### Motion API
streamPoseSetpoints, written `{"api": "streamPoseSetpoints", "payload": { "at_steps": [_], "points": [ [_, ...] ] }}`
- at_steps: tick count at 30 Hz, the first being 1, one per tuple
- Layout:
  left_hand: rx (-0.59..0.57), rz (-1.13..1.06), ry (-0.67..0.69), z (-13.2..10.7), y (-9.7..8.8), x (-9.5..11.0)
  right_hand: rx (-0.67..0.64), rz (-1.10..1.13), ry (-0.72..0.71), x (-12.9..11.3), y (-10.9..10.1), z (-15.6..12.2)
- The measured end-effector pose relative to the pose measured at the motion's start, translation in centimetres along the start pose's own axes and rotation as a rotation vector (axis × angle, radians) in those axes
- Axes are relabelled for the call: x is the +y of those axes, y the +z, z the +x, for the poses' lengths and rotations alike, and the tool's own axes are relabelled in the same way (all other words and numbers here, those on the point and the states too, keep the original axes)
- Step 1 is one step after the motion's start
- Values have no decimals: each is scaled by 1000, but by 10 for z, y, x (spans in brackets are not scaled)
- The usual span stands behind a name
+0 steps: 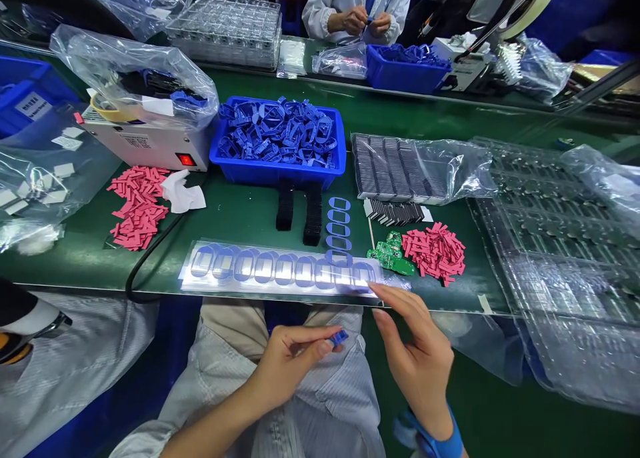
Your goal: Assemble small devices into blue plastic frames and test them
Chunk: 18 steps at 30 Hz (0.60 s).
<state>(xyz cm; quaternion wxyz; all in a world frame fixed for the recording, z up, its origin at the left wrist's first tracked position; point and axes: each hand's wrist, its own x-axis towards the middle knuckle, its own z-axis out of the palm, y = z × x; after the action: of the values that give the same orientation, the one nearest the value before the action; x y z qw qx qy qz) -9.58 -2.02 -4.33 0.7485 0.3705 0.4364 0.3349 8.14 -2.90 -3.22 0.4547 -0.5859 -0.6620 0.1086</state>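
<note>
Over my lap, my left hand [295, 361] pinches a small blue plastic part [339, 338] between thumb and fingers. My right hand [417, 351] has its thumb and fingers apart, the fingertips by the right end of a clear-backed sheet of oval blue-rimmed stickers [285, 271] at the table's front edge. Whether the fingertips touch the sheet I cannot tell. Above the sheet's right end runs a column of loose blue oval rings [339, 230]. Green circuit boards [393, 255] and a heap of pink strips [435, 253] lie to the right of the rings.
A blue bin [280, 171] full of blue plastic parts stands mid-table, with two black stacks [313, 215] before it. To its left are a white box [145, 145] and more pink strips [137, 208]. Clear trays [565, 258] cover the right. Another person's hands [367, 21] work opposite.
</note>
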Motion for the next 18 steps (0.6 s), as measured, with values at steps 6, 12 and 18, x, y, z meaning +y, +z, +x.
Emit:
{"api": "streamPoseSetpoints", "payload": {
  "at_steps": [6,12,18],
  "points": [
    [30,-40,-56,-18,-3,-14,-233,-293,-231,20,21,24],
    [44,-67,-83,-24,-4,-22,-396,-380,-328,20,22,32],
    [54,-54,-108,-23,-7,-26,-424,-359,-317,19,18,26]
  ]
}}
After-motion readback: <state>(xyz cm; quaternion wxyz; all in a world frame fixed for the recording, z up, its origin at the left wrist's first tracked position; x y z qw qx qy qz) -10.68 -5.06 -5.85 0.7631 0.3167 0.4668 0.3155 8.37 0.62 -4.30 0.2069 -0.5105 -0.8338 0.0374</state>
